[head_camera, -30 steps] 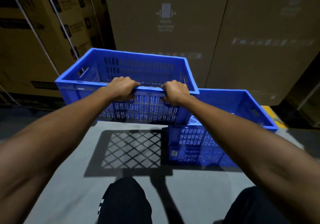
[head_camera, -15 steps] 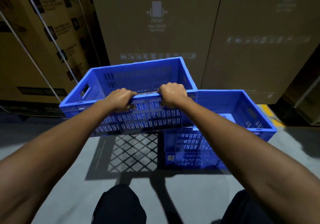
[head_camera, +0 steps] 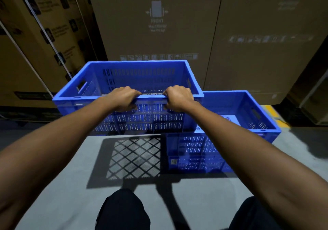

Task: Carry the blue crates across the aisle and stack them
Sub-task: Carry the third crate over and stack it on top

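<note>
I hold an empty blue slotted crate [head_camera: 142, 77] in the air by its near long rim. My left hand [head_camera: 124, 99] and my right hand [head_camera: 178, 97] both grip that rim, knuckles up, close together. The crate hangs level above the floor and casts a lattice shadow below it. A second blue crate [head_camera: 236, 109] stands on the floor to the right, lower than the held one. The held crate's right end overlaps the second crate's left rim in the view; whether they touch is unclear.
Tall brown cardboard boxes [head_camera: 156, 25] form a wall right behind both crates, with strapped boxes [head_camera: 35, 43] at the left. The grey floor [head_camera: 71, 167] lies between me and the crates. A yellow floor line [head_camera: 274, 112] runs at the right. My dark-trousered knees show at the bottom.
The held crate has risen and shifted right, its right end now over the left rim of the crate on the floor. Both hands keep the same grip.
</note>
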